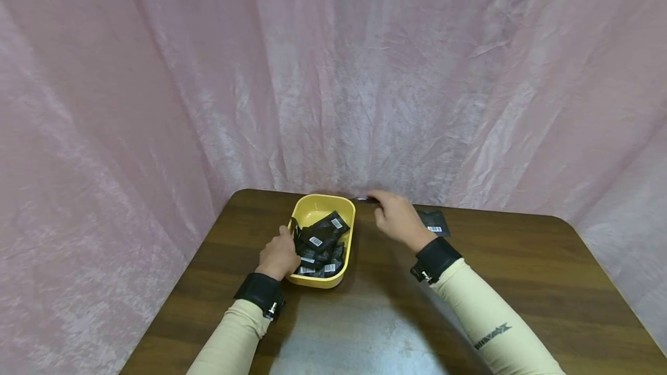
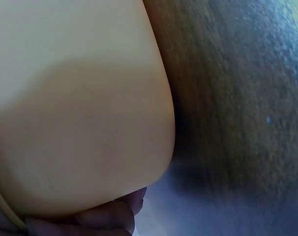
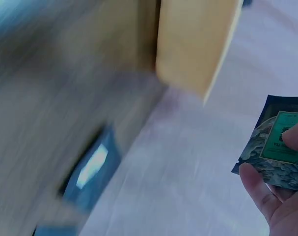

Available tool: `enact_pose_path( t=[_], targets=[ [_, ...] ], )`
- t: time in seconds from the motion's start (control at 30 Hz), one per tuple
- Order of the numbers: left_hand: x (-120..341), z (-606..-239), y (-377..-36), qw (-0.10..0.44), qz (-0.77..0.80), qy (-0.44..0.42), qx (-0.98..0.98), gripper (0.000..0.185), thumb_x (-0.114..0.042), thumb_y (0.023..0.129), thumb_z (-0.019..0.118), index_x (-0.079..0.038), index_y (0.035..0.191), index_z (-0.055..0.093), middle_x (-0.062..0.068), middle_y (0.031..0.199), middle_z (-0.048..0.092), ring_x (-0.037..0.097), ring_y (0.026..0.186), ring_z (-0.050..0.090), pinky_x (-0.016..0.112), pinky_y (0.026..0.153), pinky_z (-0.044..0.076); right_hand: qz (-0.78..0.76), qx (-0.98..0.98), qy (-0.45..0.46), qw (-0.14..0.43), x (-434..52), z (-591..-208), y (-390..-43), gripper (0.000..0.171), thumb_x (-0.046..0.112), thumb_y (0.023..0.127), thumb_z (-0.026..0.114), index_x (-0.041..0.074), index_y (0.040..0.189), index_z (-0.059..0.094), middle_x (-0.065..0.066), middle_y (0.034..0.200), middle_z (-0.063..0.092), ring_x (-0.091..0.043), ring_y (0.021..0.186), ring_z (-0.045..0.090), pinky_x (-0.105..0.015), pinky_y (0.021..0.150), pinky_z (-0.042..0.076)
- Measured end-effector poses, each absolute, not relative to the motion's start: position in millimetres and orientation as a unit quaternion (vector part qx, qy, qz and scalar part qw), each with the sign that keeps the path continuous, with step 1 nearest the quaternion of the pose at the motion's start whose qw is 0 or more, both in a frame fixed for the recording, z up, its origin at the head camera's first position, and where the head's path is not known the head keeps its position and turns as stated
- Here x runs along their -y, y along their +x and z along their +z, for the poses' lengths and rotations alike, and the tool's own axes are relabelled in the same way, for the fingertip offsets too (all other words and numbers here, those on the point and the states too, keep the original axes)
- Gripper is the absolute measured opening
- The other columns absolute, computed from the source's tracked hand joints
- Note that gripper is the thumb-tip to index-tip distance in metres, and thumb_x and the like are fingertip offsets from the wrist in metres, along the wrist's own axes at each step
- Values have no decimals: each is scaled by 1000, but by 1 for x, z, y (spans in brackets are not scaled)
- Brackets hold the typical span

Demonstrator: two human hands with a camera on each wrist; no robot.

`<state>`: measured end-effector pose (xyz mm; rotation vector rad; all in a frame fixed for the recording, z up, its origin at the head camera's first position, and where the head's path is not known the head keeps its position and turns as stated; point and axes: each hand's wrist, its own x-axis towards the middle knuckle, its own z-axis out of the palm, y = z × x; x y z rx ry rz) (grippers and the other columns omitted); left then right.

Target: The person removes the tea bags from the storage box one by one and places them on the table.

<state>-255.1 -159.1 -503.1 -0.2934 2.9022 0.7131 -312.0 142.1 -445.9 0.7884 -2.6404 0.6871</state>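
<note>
A yellow plastic container (image 1: 316, 206) stands near the back edge of the table, with several black sachets (image 1: 320, 241) heaped inside. My left hand (image 1: 279, 253) grips its left side; in the left wrist view the fingers (image 2: 109, 216) curl along the container's outer wall (image 2: 90, 123). To the right of the container, my right hand (image 1: 397, 217) is raised near the curtain. Thumb and fingers pinch a dark sachet with a green label (image 3: 274, 142), seen nearly edge-on from the head.
Behind the right hand another black sachet (image 1: 434, 223) with a white barcode lies on the brown wooden table (image 1: 505, 247). A second dark packet (image 3: 55, 231) shows at the lower edge of the right wrist view. Pink velvet curtain (image 1: 365, 103) hangs right behind the table.
</note>
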Motion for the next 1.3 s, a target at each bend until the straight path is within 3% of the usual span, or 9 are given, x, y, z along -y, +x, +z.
enact_pose_path(
  t=[0.17,0.33,0.4,0.5,0.57,0.67,0.9,1.13,1.3],
  targets=[
    [159,-505,-256,68,238,-102,-964,62,-14,87,80,1,134,42,26,113,69,39,96,69,56,84,55,258,929,201,173,-198,-447,-315,30,5,101,54,5,129,65,-21,114,78,-19,65,59,-35,62,43],
    [162,-504,-258,69,233,-102,-965,59,-14,88,79,1,131,42,25,111,69,38,93,69,55,81,55,267,935,132,191,-247,-458,-322,28,7,101,57,6,127,69,-22,102,79,-22,55,54,-34,52,37],
    [162,-504,-259,69,232,-102,-965,58,-14,88,79,1,130,42,25,110,69,37,92,68,54,80,55,258,940,105,197,-265,-463,-324,29,10,101,60,8,127,72,-22,104,79,-27,59,59,-37,52,40],
    [163,-503,-260,67,229,-104,-965,57,-14,87,79,1,129,43,25,109,69,36,90,68,54,79,55,240,947,67,205,-288,-474,-326,32,14,99,63,11,129,75,-23,111,79,-41,79,72,-50,60,50],
    [164,-503,-261,67,229,-105,-965,57,-14,87,79,0,128,43,24,108,69,36,89,68,53,78,55,224,951,42,210,-303,-482,-326,34,15,98,64,12,130,75,-26,113,78,-49,93,74,-60,69,54],
    [163,-504,-261,70,229,-106,-965,57,-14,88,80,0,128,43,24,107,69,36,88,67,52,77,54,198,958,12,206,-323,-490,-324,35,15,97,62,11,129,75,-31,111,77,-57,96,71,-68,73,53],
    [160,-504,-262,70,233,-107,-964,57,-15,88,80,-1,129,43,23,108,68,35,89,67,51,77,54,128,982,-17,139,-348,-495,-326,33,7,88,52,4,109,78,-34,98,75,-55,80,70,-61,56,51],
    [158,-499,-262,75,235,-105,-963,59,-16,88,79,0,132,42,24,110,68,36,90,66,52,80,54,78,995,-7,63,-343,-502,-335,39,8,92,55,2,125,75,-36,116,72,-56,106,67,-68,72,56],
    [156,-497,-262,77,233,-103,-964,61,-16,89,79,1,134,42,25,113,68,36,92,67,54,82,55,69,997,-16,11,-338,-503,-335,32,13,94,58,0,117,76,-35,109,72,-53,105,65,-66,72,56]
  ],
)
